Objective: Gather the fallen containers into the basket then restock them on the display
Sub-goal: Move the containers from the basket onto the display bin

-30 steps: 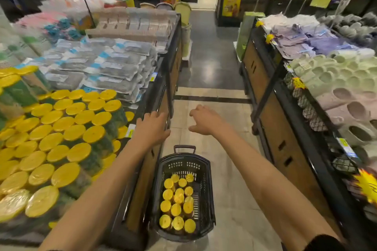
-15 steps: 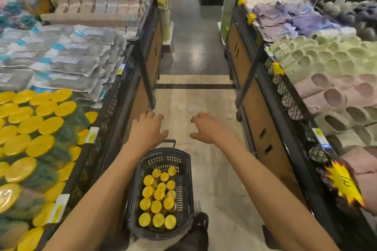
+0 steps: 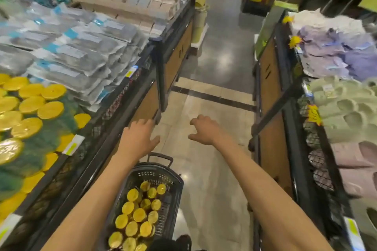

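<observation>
Yellow-lidded containers [image 3: 139, 215] stand upright in basket [image 3: 177, 195], handle [image 3: 160, 157] end pointing forward.

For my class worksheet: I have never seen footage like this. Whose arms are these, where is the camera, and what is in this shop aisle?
There is no machine here. A person wears a wide-angle camera on the head, looking forward and down, so you see their own arms. The left hand and right hand reach out above the aisle floor and hold nothing. Below them stands a dark basket full of yellow-lidded containers. More of these fill the display on the left.
</observation>
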`<state>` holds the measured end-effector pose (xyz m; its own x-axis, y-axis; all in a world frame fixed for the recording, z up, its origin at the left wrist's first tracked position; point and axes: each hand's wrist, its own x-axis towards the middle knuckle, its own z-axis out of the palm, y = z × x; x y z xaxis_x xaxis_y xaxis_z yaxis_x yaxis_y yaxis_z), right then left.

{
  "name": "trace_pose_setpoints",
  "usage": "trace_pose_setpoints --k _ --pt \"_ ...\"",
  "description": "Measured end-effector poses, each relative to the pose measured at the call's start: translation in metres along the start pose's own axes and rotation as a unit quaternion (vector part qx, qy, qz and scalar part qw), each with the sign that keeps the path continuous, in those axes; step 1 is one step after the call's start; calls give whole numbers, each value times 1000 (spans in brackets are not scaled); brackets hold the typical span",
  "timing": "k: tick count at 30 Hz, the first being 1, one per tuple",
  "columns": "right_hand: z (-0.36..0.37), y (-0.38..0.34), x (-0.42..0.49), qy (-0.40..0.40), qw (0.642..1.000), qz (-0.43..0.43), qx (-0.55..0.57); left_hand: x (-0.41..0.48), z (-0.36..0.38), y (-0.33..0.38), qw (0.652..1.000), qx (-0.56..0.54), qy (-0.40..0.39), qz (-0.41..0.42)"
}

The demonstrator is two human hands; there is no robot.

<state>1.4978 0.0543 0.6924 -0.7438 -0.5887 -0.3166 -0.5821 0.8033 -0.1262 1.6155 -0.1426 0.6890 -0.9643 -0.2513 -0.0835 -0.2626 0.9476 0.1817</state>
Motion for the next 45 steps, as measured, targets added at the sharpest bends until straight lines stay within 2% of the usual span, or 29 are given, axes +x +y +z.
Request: trace_pose_setpoints --k 9,15,21,27,33,37,40,45 --pt "-1 -40 117 -60 982 -169 -54 16 21 -40 986 25 -50 -155" --pt "7 -76 197 -104 935 -312 -132 32 42 -56 955 -21 -59 -291" --pt "18 -109 241 -178 861 -442 -176 24 62 -53 879 -90 -95 -458" --pt "48 -123 247 -217 803 -519 -199 -15 103 -27 810 -135 -52 -569" --pt "85 -136 238 -242 762 -557 -225 -54 139 2 762 -166 -26 -625" --pt "113 -146 226 -243 751 -568 -235 -74 158 11 752 -168 -41 -637" --pt "142 -150 218 -250 743 -569 -247 -86 185 10 745 -184 -24 -640" --pt "221 -153 220 -243 742 -573 -248 -96 270 -3 739 -205 -9 -642"
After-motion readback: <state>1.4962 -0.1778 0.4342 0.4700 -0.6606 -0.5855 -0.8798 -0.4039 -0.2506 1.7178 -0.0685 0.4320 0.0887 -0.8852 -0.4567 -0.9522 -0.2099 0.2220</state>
